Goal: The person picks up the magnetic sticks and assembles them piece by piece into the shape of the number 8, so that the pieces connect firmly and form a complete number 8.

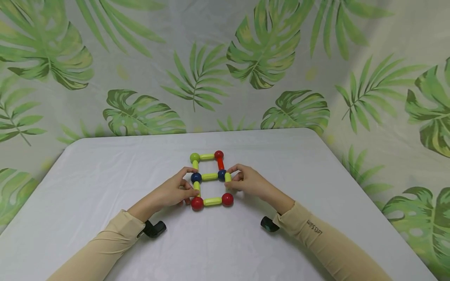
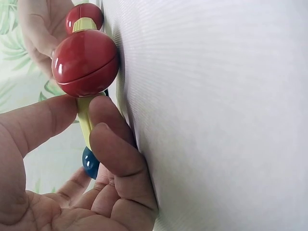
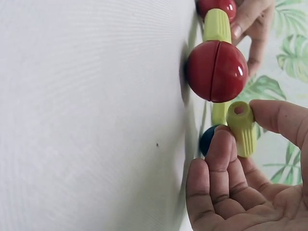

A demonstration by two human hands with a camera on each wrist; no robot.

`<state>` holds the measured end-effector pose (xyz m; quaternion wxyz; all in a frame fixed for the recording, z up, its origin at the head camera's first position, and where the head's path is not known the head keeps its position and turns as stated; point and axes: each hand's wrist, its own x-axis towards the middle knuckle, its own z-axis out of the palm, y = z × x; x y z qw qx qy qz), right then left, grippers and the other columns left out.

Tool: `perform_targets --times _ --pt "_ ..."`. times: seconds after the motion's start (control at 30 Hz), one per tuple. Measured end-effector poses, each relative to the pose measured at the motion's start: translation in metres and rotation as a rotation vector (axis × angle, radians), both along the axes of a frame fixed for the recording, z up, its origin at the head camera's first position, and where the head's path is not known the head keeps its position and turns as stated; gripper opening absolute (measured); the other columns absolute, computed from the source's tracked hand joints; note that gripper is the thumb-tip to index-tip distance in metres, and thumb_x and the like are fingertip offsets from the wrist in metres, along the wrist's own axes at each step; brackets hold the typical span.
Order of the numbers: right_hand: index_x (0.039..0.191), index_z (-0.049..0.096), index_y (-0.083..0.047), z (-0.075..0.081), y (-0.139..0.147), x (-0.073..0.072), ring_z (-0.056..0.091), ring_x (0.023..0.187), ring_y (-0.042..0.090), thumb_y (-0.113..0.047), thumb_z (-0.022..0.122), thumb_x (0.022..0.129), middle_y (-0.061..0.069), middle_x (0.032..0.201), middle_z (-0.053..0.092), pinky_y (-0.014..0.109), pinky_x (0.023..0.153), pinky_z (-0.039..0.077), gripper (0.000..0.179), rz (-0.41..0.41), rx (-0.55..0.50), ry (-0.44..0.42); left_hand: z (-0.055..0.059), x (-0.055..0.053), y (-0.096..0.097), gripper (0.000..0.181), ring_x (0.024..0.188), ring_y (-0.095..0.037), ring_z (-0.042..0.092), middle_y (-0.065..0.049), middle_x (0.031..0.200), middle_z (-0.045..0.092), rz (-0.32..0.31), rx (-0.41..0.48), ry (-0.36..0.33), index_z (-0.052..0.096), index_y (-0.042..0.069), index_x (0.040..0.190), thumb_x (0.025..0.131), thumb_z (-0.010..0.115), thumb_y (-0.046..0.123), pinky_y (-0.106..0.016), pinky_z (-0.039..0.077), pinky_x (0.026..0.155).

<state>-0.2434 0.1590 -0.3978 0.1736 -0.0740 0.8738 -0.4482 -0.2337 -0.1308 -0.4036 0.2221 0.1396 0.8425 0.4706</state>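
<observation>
On the table lies a frame of magnetic-toy rods and balls. My left hand [image 1: 174, 190] pinches the left lower yellow-green rod [image 2: 84, 115], between a blue ball [image 1: 196, 177] and a red ball [image 2: 85, 63]; its index finger reaches that blue ball. Between thumb and fingers, my right hand [image 1: 251, 181] holds another yellow-green rod [image 3: 243, 132], its hollow end showing in the right wrist view. This rod is beside the right blue ball [image 1: 222, 174], above the front right red ball [image 1: 227, 199]. Another yellow-green rod [image 1: 212, 201] joins the two front red balls.
The frame's far side has a green ball [image 1: 195, 157], a yellow-green rod [image 1: 207, 156] and a red ball [image 1: 219, 155]; a red rod [image 1: 220, 163] runs down from it. A white cloth covers the table [image 1: 105, 168]. Leaf-print curtain [image 1: 211, 78] hangs behind.
</observation>
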Motion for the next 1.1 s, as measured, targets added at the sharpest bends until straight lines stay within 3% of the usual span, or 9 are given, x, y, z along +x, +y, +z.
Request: perform_targets --times 0.3,0.7,1.1 --pt "0.133 0.059 -0.008 -0.003 -0.0041 0.0041 0.054 0.076 0.016 -0.026 0.083 0.095 0.002 0.087 0.068 0.027 0.066 0.039 0.049 -0.02 -0.005 -0.02 0.0003 -0.0014 -0.0016 0.07 0.076 -0.019 0.067 -0.011 0.098 0.069 0.001 0.001 0.0 0.036 0.017 0.158 0.101 0.076 0.023 -0.032 0.051 0.072" --pt "0.129 0.054 -0.008 -0.0047 -0.0058 0.0045 0.057 0.078 0.016 -0.03 0.086 0.092 0.001 0.087 0.069 0.027 0.067 0.043 0.053 -0.047 0.025 -0.052 -0.0004 -0.0011 -0.0028 0.071 0.075 -0.019 0.066 -0.011 0.097 0.068 0.0 0.008 -0.004 0.036 0.016 0.159 0.101 0.076 0.022 -0.032 0.051 0.071" --pt "0.121 0.058 -0.009 -0.0023 -0.009 0.0041 0.057 0.077 0.015 -0.03 0.086 0.093 0.0 0.088 0.069 0.026 0.066 0.043 0.044 -0.053 0.047 -0.042 -0.0014 -0.0016 -0.0027 0.069 0.076 -0.019 0.067 -0.01 0.097 0.067 -0.002 0.01 -0.002 0.037 0.018 0.158 0.101 0.076 0.023 -0.032 0.051 0.071"
